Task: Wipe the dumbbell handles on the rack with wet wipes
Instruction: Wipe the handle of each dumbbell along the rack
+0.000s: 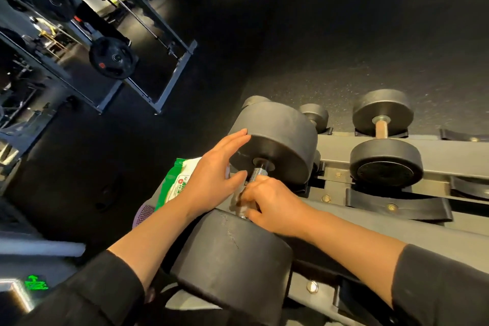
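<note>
From the head view, a large black dumbbell point(264, 167) lies on the grey metal dumbbell rack point(383, 217) in a dim gym with dark speckled rubber flooring point(330, 47). The right hand point(275, 206) grips a crumpled wet wipe point(239, 204) around the knurled handle point(256, 173). The left hand point(217, 177) rests flat, fingers straight, against the far weight head. A green wipes packet point(176, 182) lies just left. A squat rack point(148, 66) with weight plates stands beyond.

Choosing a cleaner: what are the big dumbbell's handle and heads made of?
Handle: looks like bare metal, silvery, with a knurled crosshatch that glints. Heads: probably matte black rubber or a rubber coating, dull with pale scuffs; can't rule out painted metal.
</note>
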`<act>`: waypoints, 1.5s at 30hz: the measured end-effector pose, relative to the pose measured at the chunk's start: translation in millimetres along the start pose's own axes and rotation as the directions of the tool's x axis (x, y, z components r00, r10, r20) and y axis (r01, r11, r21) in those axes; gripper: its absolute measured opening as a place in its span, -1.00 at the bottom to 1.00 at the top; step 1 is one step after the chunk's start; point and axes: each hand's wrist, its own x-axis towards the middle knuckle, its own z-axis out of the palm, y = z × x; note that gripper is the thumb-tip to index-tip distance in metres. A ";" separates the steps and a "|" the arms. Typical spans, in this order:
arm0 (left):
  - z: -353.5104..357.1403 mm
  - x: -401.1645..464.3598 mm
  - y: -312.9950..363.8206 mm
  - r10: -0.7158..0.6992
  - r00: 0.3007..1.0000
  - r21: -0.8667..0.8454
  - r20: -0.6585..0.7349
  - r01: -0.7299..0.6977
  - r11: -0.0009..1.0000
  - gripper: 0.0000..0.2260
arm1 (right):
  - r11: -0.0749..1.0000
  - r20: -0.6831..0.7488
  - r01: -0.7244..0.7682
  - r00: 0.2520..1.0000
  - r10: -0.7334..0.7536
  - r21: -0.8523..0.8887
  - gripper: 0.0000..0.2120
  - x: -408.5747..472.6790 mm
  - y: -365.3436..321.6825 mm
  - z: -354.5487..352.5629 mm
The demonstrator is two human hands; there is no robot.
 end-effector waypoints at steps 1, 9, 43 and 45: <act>-0.2 0.7 -2.7 0.015 1.000 -0.027 -0.001 -0.015 1.000 -0.44 | 1.000 0.006 -0.012 1.000 0.012 0.007 -0.76 1.5 -1.2 -2.3; -8.8 18.9 -51.4 0.095 0.986 -0.324 -0.137 -0.135 0.936 -0.54 | 0.967 -0.148 -0.219 0.969 0.200 -0.128 -0.79 30.2 -8.5 -8.8; 83.7 35.8 -145.5 0.311 0.905 -0.628 -0.291 -0.426 0.652 -0.29 | 0.587 0.082 -0.359 0.802 0.592 -0.726 -0.75 100.6 -53.0 3.2; 87.1 36.3 -145.1 0.303 0.898 -0.621 -0.319 -0.440 0.649 -0.29 | 0.562 0.126 -0.324 0.776 0.618 -0.761 -0.76 100.6 -47.2 5.5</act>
